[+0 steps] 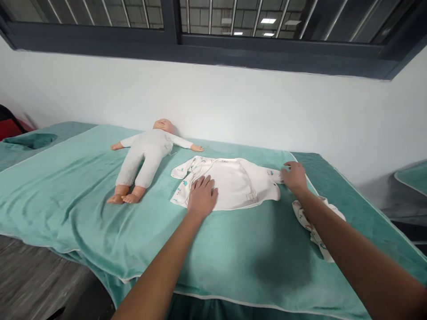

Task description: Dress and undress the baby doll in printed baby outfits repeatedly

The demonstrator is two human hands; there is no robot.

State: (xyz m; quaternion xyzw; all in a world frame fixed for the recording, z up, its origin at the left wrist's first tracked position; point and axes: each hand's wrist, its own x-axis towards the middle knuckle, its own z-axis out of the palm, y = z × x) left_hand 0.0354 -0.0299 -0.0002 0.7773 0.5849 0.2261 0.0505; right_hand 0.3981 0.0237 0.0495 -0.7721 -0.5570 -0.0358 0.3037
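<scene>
A white baby shirt [231, 180] with small printed figures on its sleeves lies spread open on the green cover. My left hand [202, 195] rests on its left part, palm down, fingers apart. At the end of the right sleeve, my right hand [295, 176] pinches the cuff between thumb and fingers. To the left of the shirt a baby doll [148, 149] in a white body lies on its back, arms stretched out, head toward the wall. A second, crumpled printed garment [328, 211] lies partly hidden beneath my right forearm.
The green cover [233, 249] drapes over the bed's front edge. Behind it rises a white wall [267, 106] under a barred window with a dark frame [216, 51]. A red and black item [10, 126] stands at the far left. Grey floor [30, 275] shows at the lower left.
</scene>
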